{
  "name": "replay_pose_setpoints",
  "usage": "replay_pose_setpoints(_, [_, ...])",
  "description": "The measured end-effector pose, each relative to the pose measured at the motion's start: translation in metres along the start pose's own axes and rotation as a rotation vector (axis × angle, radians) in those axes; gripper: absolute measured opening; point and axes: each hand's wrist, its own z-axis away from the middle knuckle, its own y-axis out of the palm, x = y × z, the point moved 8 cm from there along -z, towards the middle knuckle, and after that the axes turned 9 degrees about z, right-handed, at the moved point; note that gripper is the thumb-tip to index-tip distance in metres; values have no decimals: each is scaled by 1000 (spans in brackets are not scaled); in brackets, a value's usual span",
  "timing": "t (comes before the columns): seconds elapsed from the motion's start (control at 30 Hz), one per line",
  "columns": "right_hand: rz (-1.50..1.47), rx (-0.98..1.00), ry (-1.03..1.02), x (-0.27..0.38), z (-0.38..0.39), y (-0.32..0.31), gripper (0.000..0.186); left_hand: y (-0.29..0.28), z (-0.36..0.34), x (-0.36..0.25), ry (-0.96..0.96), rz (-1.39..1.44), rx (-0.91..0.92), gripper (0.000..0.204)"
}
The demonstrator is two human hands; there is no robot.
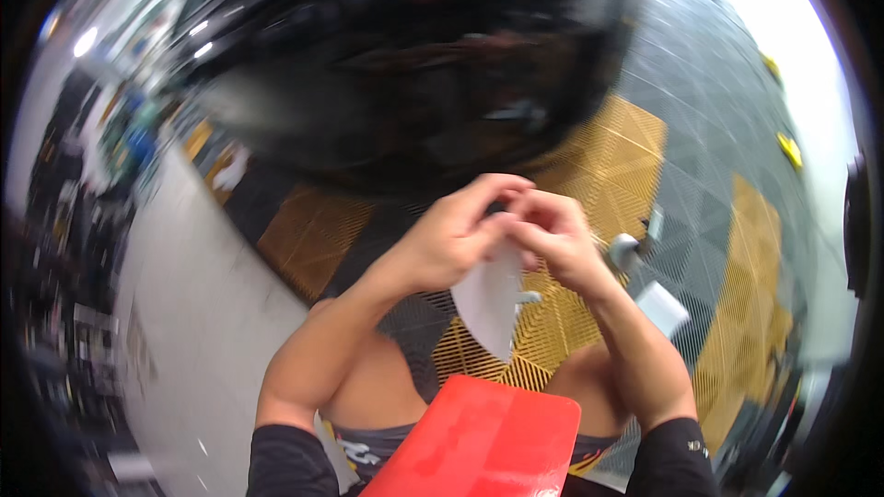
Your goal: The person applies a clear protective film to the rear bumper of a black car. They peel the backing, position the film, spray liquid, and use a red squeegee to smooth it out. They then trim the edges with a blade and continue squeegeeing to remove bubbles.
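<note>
My left hand (442, 237) and my right hand (562, 235) meet in front of me, fingertips pinched together and nearly touching. Between them hangs a thin white sheet (488, 304), curved along one edge and pointed at its lower end. Both hands seem to grip its upper edge, though the fingers cover exactly where. Just beyond the fingertips curves the lower part of a large glossy black vehicle body panel (414, 83). Below the sheet, a smooth red flat piece (497, 437) lies in front of my body, between my thighs.
Black and yellow ribbed tiles (599, 156) cover the floor. Right of my right hand are a white round object (624, 250) and a white rectangular piece (661, 308). A yellow item (790, 152) lies farther right. Blurred clutter (138, 138) stands at the left beyond a pale floor (198, 313).
</note>
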Motion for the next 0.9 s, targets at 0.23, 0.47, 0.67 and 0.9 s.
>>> replay_pose_setpoints(0.23, [111, -191, 7, 32, -9, -14, 19, -13, -38, 34, -213, 250, 51, 17])
replay_pose_setpoints(0.47, [67, -240, 8, 24, -12, -31, 21, -22, -51, 20, 151, 102, 28, 15])
replay_pose_setpoints(0.67, [-231, -142, 0, 28, -5, -17, 25, -25, -38, 6, 102, 237, -9, 12])
replay_pose_setpoints(0.9, [-202, -174, 40, 36, 10, -15, 22, -17, -35, -6, 147, 251, 37, 10])
